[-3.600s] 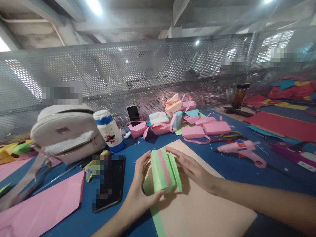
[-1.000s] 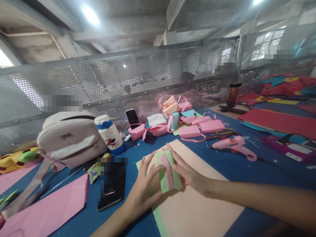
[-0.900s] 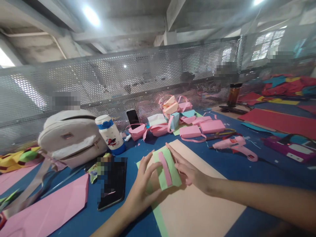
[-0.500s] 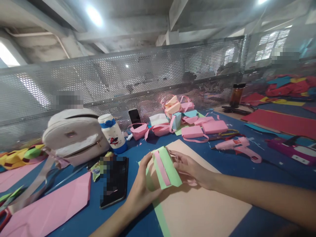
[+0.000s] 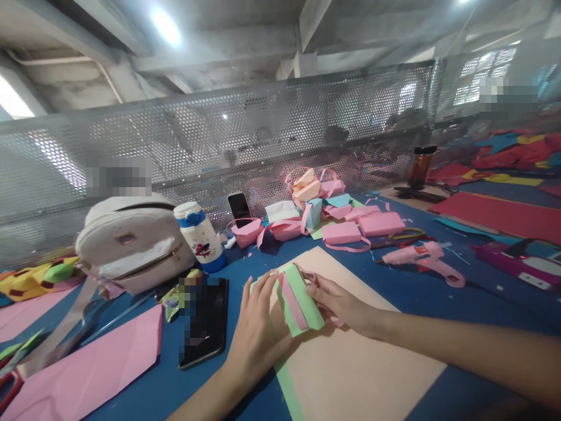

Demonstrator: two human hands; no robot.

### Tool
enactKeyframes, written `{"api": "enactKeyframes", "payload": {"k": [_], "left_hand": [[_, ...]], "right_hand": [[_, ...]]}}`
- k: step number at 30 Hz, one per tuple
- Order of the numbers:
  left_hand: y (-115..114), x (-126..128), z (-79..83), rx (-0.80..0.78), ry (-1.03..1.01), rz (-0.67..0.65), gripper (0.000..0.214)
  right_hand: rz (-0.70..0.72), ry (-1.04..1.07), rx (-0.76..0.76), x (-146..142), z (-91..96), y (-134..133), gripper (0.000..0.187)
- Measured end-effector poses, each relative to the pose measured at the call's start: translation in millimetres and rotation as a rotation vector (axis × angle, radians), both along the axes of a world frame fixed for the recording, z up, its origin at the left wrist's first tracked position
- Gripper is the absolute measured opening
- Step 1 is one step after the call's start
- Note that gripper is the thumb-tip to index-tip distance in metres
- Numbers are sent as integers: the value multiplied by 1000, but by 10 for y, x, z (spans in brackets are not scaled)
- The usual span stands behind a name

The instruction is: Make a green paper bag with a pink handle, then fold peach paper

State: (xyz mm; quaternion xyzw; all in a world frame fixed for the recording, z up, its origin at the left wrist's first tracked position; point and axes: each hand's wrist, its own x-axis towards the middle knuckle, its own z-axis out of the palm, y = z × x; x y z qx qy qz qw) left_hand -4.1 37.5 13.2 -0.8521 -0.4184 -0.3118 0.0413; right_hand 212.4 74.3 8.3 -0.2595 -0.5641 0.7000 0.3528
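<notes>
Both my hands hold a small folded green paper bag (image 5: 302, 298) with a pink paper strip (image 5: 293, 303) along its face. My left hand (image 5: 254, 330) presses its left side, fingers closed round the edge. My right hand (image 5: 339, 301) grips the right side, and a loop of the pink strip shows between its fingers. The bag is tilted just above a large peach paper sheet (image 5: 350, 362), which lies on the blue table (image 5: 412, 289). A green paper strip (image 5: 287, 389) runs along the sheet's left edge.
A black phone (image 5: 202, 327) lies left of the sheet, a pink sheet (image 5: 87, 374) further left. Behind stand a white bag (image 5: 131, 242), a bottle (image 5: 199, 234), a propped phone (image 5: 239, 206) and a heap of pink paper bags (image 5: 333, 219). A pink glue gun (image 5: 427, 260) lies right.
The green bag has been turned and tilted between my hands, from lying flatter on the sheet to raised on edge. My left fingers shifted along its side; my right hand stays on it.
</notes>
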Motion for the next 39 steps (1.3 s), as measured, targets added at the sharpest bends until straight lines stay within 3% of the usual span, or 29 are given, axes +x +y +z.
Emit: {"api": "enactKeyframes", "payload": {"k": [5,16,23,36,39], "left_hand": [[-11,-10,27,7,86,7,76],[-46,31,51,-74,19,-29,84],[-61,41,64,3,84,-34,85],[-76,13,26,-14,39,-59,79],[-76,15,9,-101,-103,-111,88]], "right_hand": [[-12,-22,50,9,-8,-2,66],[107,-31,-5,46,26,72,79],[197,60,-11,30,-8,55,65],[121,18,14,-11,16,32,57],[57,-17,45,-26,44,14,61]]}}
